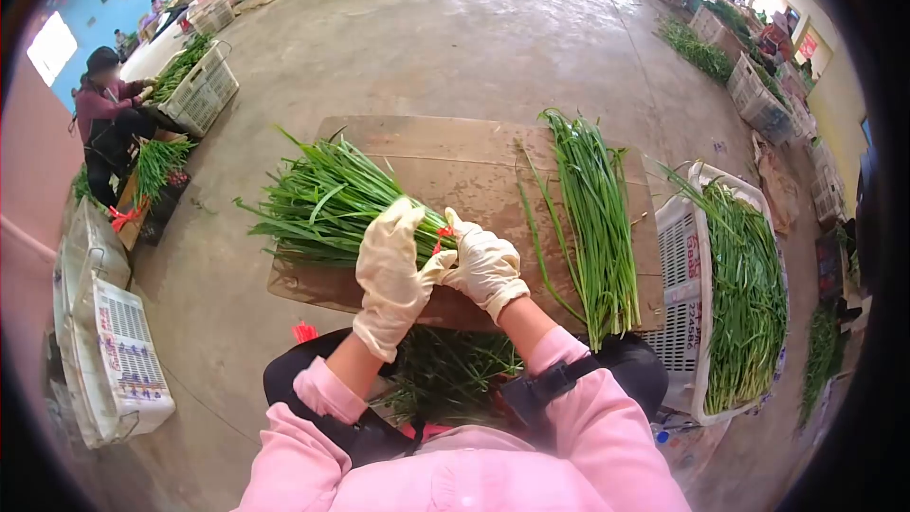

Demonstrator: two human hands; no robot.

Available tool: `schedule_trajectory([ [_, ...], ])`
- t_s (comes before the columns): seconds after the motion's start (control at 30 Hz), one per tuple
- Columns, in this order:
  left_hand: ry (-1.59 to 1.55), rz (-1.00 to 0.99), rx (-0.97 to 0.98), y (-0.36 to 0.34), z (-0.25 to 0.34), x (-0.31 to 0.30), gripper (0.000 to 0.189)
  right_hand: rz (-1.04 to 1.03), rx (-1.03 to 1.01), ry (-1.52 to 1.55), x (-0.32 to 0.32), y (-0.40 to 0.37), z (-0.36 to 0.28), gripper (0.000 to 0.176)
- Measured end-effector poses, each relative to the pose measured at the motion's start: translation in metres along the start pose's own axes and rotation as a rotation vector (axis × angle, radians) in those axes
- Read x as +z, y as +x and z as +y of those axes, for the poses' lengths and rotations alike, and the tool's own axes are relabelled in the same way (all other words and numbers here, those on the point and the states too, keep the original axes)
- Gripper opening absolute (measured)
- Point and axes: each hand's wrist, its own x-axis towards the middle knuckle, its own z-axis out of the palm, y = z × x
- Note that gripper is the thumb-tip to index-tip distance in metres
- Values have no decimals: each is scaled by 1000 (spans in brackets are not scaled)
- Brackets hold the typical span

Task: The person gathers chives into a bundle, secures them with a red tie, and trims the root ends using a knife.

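Left hand [393, 270] clasps chive bundle [327, 199], leaves toward 10 o'clock; right hand [485, 265] pinches red tie [444, 232], mostly hidden.

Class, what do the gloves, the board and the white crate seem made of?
Gloves on the left hand, gripping the greens, and right hand: thin cream rubber, probably latex, wrinkled. Board: matte brown wood or hardboard, scuffed. Crate: white plastic, moulded lattice.

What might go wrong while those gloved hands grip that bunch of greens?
The red band could slip or snap, letting the bunch in the left hand fan out over the board. Pulled too tight by the right hand, it might bruise the stalks. Loose greens near the board's edge could slide off.
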Motion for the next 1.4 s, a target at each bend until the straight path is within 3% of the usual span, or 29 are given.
schedule_trajectory([
  [0.13,-460,-103,-529,-31,13,15,42,-9,-49,22,6,2,8,101],
  [0.2,-801,-35,-643,-41,-2,48,36,18,-93,65,8,-1,9,99],
  [0.3,-861,-46,-659,-40,-3,54,33,24,-133,56,17,0,14,97],
  [0.4,-693,-62,-684,-36,4,49,22,-20,-167,51,12,0,11,98],
  [0.5,-631,-36,-578,-38,-8,57,13,-146,-116,64,-2,2,2,107],
  [0.6,-707,-14,-594,-40,-10,58,9,-154,-175,191,-11,2,10,112],
  [0.63,-703,-22,-593,-40,-12,58,10,-242,-192,290,-22,6,19,111],
  [0.77,-756,-72,-652,-41,-16,54,10,-260,24,1248,-35,17,46,47],
  [0.87,-719,-42,-560,-37,-15,51,10,-402,-66,1064,-29,37,43,40],
  [0.9,-726,-45,-563,-37,-15,52,11,-235,-133,887,-28,35,36,35],
  [1.0,-743,-52,-582,-38,-17,52,12,-295,-49,1033,-17,41,36,32],
  [1.03,-750,-55,-592,-38,-17,51,13,-298,-48,1022,-16,43,36,21],
  [1.17,-841,-86,-705,-37,-17,50,13,-326,176,1347,-14,42,30,9],
  [1.3,-571,2,-413,-23,-3,36,7,-248,351,1158,-23,42,20,15],
  [1.4,-525,17,-377,-24,-3,36,7,-194,384,1108,-21,45,14,17],
])
